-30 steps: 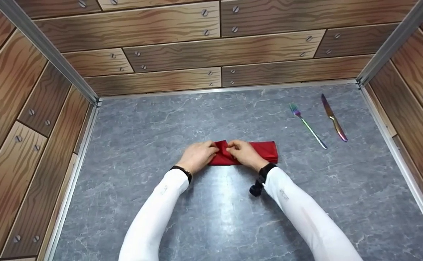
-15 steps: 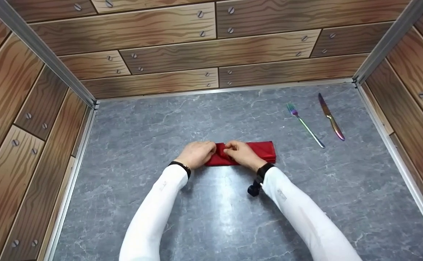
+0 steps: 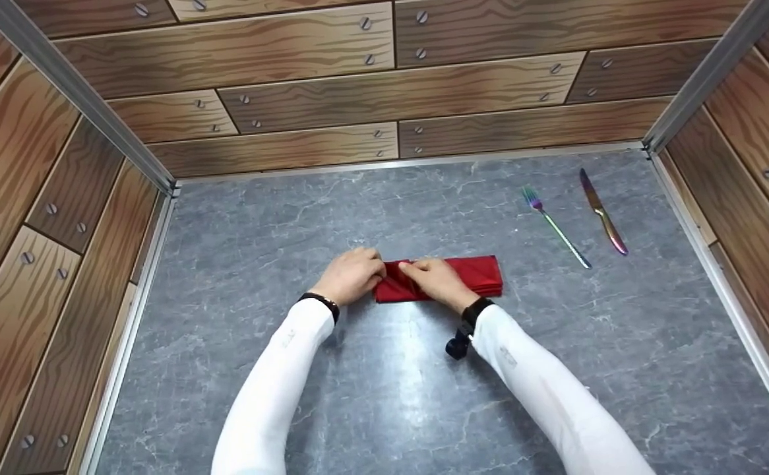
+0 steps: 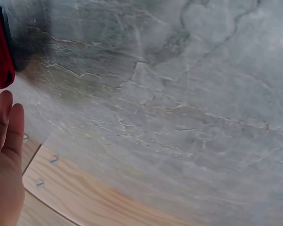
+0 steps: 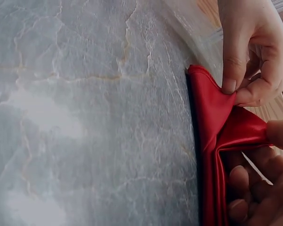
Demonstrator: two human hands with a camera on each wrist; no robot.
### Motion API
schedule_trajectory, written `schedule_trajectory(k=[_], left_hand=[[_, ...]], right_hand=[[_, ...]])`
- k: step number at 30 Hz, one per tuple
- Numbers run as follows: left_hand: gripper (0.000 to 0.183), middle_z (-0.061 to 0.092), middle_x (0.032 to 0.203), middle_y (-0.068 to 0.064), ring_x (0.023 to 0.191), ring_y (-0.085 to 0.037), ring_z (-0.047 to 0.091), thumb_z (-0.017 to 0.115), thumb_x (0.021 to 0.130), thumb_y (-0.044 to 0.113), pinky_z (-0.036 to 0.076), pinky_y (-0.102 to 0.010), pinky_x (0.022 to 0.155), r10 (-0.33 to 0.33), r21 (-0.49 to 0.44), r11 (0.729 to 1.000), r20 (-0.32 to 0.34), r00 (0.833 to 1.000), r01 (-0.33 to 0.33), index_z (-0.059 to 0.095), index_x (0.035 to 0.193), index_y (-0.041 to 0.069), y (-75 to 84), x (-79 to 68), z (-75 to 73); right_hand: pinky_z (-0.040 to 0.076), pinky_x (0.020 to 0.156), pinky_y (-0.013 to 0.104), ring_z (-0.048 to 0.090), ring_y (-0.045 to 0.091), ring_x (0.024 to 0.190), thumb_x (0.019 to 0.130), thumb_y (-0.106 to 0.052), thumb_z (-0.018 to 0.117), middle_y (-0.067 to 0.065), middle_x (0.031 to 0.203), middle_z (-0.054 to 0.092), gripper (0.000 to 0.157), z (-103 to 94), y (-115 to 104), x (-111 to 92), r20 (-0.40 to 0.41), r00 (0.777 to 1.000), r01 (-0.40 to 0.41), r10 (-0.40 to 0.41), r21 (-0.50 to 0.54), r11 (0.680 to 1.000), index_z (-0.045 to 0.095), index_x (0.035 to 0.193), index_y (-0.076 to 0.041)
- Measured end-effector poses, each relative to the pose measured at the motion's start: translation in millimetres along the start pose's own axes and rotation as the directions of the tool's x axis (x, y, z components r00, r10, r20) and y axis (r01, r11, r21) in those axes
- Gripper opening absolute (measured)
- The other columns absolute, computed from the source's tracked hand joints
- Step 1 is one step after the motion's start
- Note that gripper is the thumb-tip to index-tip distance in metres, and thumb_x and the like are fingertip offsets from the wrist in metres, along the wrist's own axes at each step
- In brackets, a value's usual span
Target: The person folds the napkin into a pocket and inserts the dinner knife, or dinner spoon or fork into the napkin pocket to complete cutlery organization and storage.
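Observation:
A red cloth napkin (image 3: 473, 276), folded into a long flat strip, lies across the grey surface before me. My left hand (image 3: 350, 276) is at its left end; the right wrist view shows its thumb and index finger pinching a folded-over flap. My right hand (image 3: 438, 280) is near the middle of the strip. Seen close up, the right thumb (image 5: 279, 132) pinches a raised layer, with fingers tucked beneath it, so the napkin's layers (image 5: 221, 183) stand apart there. In the left wrist view only the napkin's corner (image 4: 1, 54) and part of the left hand (image 4: 5, 160) show.
A rainbow-coloured fork (image 3: 557, 227) lies to the right of the napkin, with a matching table knife (image 3: 602, 212) beyond it. Wood-patterned walls (image 3: 305, 99) enclose the grey surface (image 3: 259, 218) at the back and both sides.
My left hand has shifted a little to the left, uncovering more of the napkin's left end. My right thumb has reached leftwards over the cloth. The fork and knife have stayed put.

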State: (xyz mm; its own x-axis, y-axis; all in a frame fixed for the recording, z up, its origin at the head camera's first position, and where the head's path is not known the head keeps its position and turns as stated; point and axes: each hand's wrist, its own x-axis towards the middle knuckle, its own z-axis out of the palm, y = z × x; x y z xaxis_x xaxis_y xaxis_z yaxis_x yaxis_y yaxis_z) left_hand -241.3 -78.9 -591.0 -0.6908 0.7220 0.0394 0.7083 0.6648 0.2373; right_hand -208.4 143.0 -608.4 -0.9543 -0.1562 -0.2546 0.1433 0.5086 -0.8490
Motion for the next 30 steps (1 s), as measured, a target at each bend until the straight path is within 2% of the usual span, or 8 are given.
schedule_trajectory(k=[6,12,14,17,21,24,28,30], left_hand=[[0.009,0.069,0.11,-0.003,0.105,-0.024,0.064,0.069,0.098,0.019,0.055,-0.041,0.094,-0.011,-0.041,0.999,-0.033,0.999,0.01,0.076,0.103,0.016,-2.7,-4.2,1.0],[0.009,0.07,0.111,-0.003,0.109,-0.025,0.067,0.069,0.099,0.02,0.056,-0.043,0.096,-0.047,-0.111,0.993,-0.021,0.999,0.044,0.075,0.104,0.016,-1.2,-4.5,-2.1],[0.009,0.07,0.111,-0.003,0.109,-0.025,0.067,0.069,0.098,0.019,0.055,-0.044,0.096,-0.051,-0.132,0.99,-0.023,0.998,0.048,0.075,0.104,0.016,-1.1,-4.8,-2.6],[0.009,0.07,0.111,-0.003,0.109,-0.025,0.068,0.069,0.098,0.019,0.055,-0.043,0.097,-0.055,-0.149,0.987,-0.021,0.998,0.051,0.075,0.105,0.016,-1.1,-5.3,-3.3],[0.009,0.07,0.11,-0.002,0.108,-0.024,0.068,0.07,0.098,0.018,0.055,-0.043,0.097,-0.055,-0.167,0.985,-0.017,0.998,0.051,0.076,0.105,0.016,-1.9,-6.9,-4.4],[0.009,0.07,0.111,-0.001,0.107,-0.023,0.068,0.07,0.097,0.018,0.055,-0.041,0.096,-0.054,-0.18,0.982,-0.012,0.998,0.051,0.076,0.104,0.018,-3.7,-7.8,-4.9],[0.008,0.068,0.113,-0.002,0.108,-0.023,0.067,0.071,0.096,0.019,0.055,-0.042,0.096,-0.068,-0.218,0.974,-0.009,0.998,0.064,0.077,0.102,0.018,-6.6,-7.8,-6.3],[0.008,0.067,0.115,-0.002,0.109,-0.023,0.066,0.071,0.096,0.021,0.055,-0.043,0.097,-0.089,-0.228,0.97,-0.002,0.996,0.086,0.076,0.102,0.019,-7.7,-7.8,-7.5]], right_hand=[[0.03,0.056,0.025,0.037,0.011,0.057,0.104,-0.043,0.056,-0.008,0.058,0.04,0.05,-0.5,-3.8,-1.0,0.047,0.999,-0.019,0.019,-0.006,1.0,0.048,0.06,-0.021],[0.04,0.069,0.025,0.049,0.012,0.076,0.102,-0.035,0.063,-0.004,0.079,0.055,0.027,-1.1,-4.2,-2.8,0.079,0.997,-0.03,0.025,0.054,0.998,0.066,0.09,-0.011],[0.042,0.072,0.025,0.052,0.012,0.081,0.1,-0.034,0.066,-0.005,0.084,0.059,0.025,-1.5,-4.7,-3.1,0.092,0.995,-0.035,0.029,0.056,0.998,0.07,0.097,-0.01],[0.044,0.074,0.024,0.055,0.011,0.084,0.097,-0.033,0.07,-0.004,0.088,0.065,0.025,-2.4,-5.1,-3.2,0.122,0.992,-0.039,0.033,0.047,0.998,0.076,0.099,-0.009],[0.049,0.083,0.023,0.063,0.013,0.098,0.093,-0.028,0.072,0.003,0.107,0.076,0.027,-3.9,-5.1,-3.8,0.159,0.987,-0.031,0.027,0.023,0.999,0.08,0.11,-0.007],[0.051,0.096,0.028,0.065,0.018,0.114,0.094,-0.024,0.071,0.009,0.124,0.075,0.03,-4.8,-4.5,-4.2,0.198,0.98,0.0,0.005,-0.023,1.0,0.078,0.118,-0.007],[0.047,0.11,0.041,0.06,0.026,0.127,0.095,-0.021,0.069,0.013,0.134,0.068,0.036,-6.5,-4.0,-5.2,0.271,0.961,0.087,-0.062,-0.084,0.993,0.073,0.128,-0.008],[0.045,0.112,0.042,0.058,0.027,0.129,0.095,-0.02,0.069,0.013,0.136,0.067,0.039,-7.6,-3.4,-5.6,0.295,0.952,0.117,-0.085,-0.092,0.989,0.071,0.132,-0.01]])
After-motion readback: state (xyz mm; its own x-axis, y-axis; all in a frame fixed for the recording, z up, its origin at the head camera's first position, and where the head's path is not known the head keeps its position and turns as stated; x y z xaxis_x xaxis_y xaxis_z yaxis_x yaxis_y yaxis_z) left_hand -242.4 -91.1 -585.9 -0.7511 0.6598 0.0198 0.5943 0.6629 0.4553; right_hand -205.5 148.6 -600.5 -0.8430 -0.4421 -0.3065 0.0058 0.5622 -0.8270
